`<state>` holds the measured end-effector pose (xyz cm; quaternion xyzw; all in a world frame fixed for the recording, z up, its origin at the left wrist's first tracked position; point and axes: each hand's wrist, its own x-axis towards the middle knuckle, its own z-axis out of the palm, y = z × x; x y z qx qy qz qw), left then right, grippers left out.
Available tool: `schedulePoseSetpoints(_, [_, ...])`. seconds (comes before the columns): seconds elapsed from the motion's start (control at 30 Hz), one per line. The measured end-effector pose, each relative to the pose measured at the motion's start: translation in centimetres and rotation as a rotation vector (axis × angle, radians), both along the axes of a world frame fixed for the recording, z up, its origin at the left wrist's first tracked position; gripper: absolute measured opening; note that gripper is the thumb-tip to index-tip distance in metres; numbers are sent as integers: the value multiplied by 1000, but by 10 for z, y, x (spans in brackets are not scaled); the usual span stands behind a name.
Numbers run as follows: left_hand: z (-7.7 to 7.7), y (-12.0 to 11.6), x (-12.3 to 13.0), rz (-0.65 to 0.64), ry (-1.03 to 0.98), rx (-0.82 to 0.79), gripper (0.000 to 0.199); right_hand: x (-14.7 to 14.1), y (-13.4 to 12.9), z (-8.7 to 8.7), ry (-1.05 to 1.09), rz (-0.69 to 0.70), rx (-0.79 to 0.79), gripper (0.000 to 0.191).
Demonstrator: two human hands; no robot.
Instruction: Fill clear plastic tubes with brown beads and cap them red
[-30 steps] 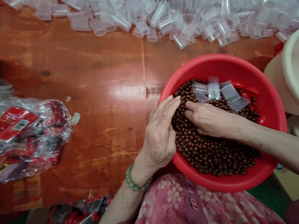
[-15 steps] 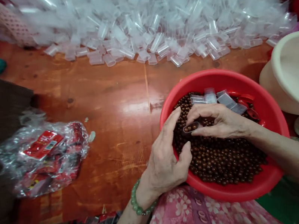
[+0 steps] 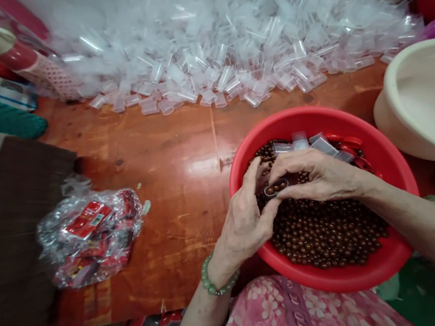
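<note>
My right hand pinches a small clear oval plastic sleeve between thumb and fingers, its open end facing up with several brown balls inside. Close on its left side is my left hand, with a green bead bracelet on the wrist; thumb and fingers are apart and curve around the sleeve. Its thumb tip meets the right thumb; whether it touches the sleeve I cannot tell. Both hands are over a red basin full of shiny brown balls. Clear sleeves and red pieces lie on the balls toward the back.
A large heap of clear plastic sleeves spreads along the back of the wooden table. To the left lie a plastic bag of red packets and a dark brown box. At right stands a cream tub. A bottle is at back left.
My left hand has moved right and closer, its thumb now at the sleeve's near side. The right hand keeps its pinch on the sleeve. The whole view has shifted slightly.
</note>
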<state>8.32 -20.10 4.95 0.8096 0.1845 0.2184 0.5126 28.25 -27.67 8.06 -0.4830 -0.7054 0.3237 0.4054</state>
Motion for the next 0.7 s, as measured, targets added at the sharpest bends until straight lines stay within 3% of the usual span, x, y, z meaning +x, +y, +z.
schedulePoseSetpoints(0.13, [6,5,3,-28,3,-114,55,0,-2,3,16,-42,-47,17])
schedulePoseSetpoints(0.3, [6,8,4,23,-60,-371,34,6,-4,7,-5,-144,-168,43])
schedulePoseSetpoints(0.47, [7,12,6,66,-181,-680,29,27,-17,11,-389,-245,-214,40])
schedulePoseSetpoints(0.57, [8,18,8,89,-214,-667,33,38,-43,5,-666,-247,-289,28])
schedulePoseSetpoints(0.7, [10,22,12,78,-203,-646,40,44,-93,-15,-912,-240,-437,21])
